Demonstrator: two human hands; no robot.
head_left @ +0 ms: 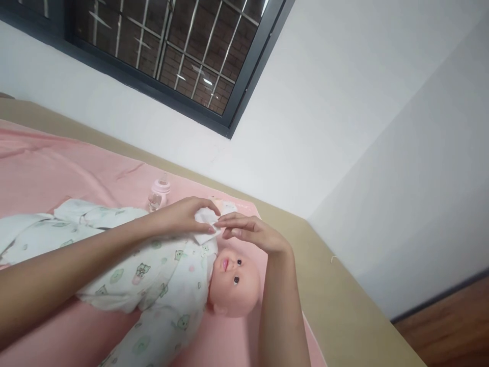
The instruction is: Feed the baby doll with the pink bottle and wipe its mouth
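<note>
A white tissue (206, 218) is held up above the doll's shoulder, folded or bunched. My left hand (187, 216) is closed on it, with the thumb below and the fingers curved over the top. From the right, my right hand (254, 232) grips the tissue's edge at its fingertips, the fingers stretched and close together. Beneath my hands a baby doll (235, 285) lies on its back, head to the right, dressed in a white outfit (153, 270) with green and pink prints. My left forearm crosses over the doll's body and hides part of it.
A small pink-topped baby bottle (159, 193) stands beyond the doll. Behind my hands lies a pale packet (228, 206), partly hidden. The pink sheet (95, 168) covers a wooden surface (324, 265) that meets the white wall (267, 173). A dark-framed window (229, 117) is above.
</note>
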